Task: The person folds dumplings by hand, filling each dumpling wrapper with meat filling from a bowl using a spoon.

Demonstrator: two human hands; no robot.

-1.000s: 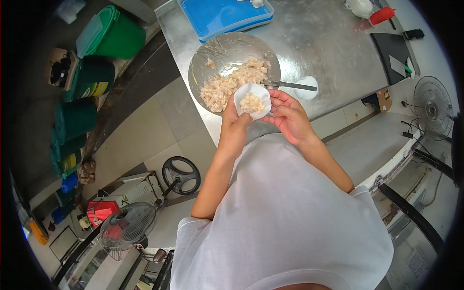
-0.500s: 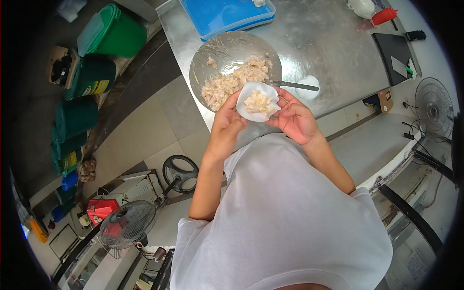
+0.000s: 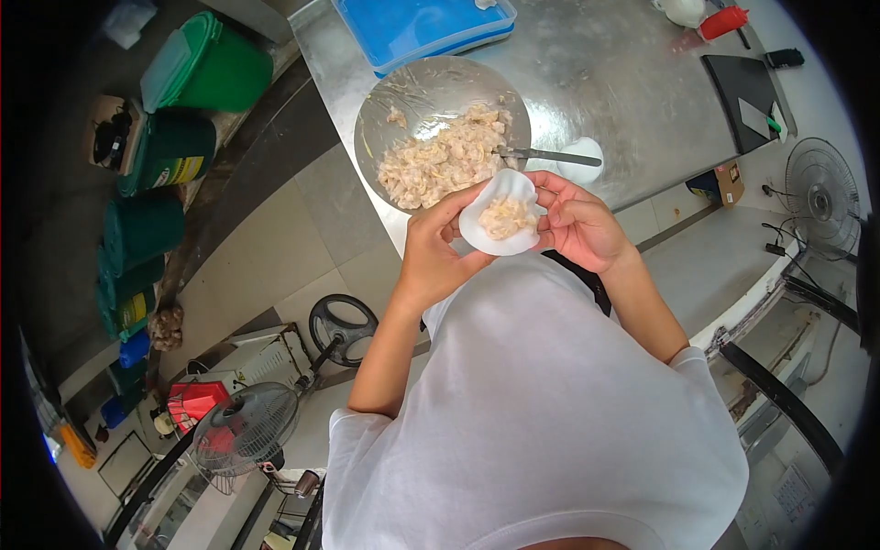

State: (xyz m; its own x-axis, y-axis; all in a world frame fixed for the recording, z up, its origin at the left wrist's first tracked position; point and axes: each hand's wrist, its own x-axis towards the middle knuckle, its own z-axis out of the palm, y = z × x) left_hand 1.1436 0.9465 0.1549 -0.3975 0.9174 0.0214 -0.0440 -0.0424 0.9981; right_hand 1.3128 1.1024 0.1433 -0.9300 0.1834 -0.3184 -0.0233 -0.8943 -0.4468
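Note:
A round white dumpling wrapper with a lump of pale minced filling on it is held between my two hands. My left hand grips its left side, thumb below and fingers behind. At the right edge, the fingers of my right hand pinch the wrapper, which curls up there. Just beyond my hands stands a wide metal bowl with more filling. A flat-bladed spreader rests with one end in that filling, its other end over a small stack of white wrappers.
The bowl stands on a steel table. At its far side are a blue plastic container, a red squeeze bottle and a black board. Green bins line the left; fans stand lower left and at right.
Both hands have moved slightly right and down with the wrapper. The wrapper is tilted more, and its upper right edge is folded up beside the filling.

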